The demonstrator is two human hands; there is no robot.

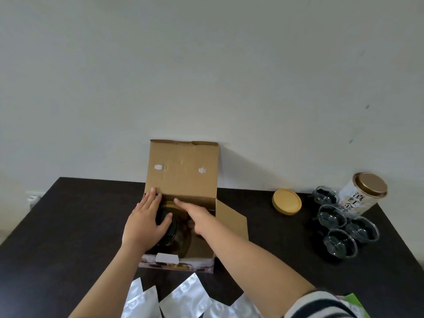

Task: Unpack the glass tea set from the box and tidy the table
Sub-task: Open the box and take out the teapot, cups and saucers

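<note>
I cup my left hand (146, 220) and right hand (195, 214) around the dark glass teapot (171, 235), ready to lift it from the open brown cardboard box (183, 171) beneath them.

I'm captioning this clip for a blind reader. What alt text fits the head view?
Both hands, left hand and right hand, reach into an open cardboard box and grip a glass teapot on a dark table. Four glass cups, a tea tin and a round lid sit right; silver pouches lie nearest.
</note>
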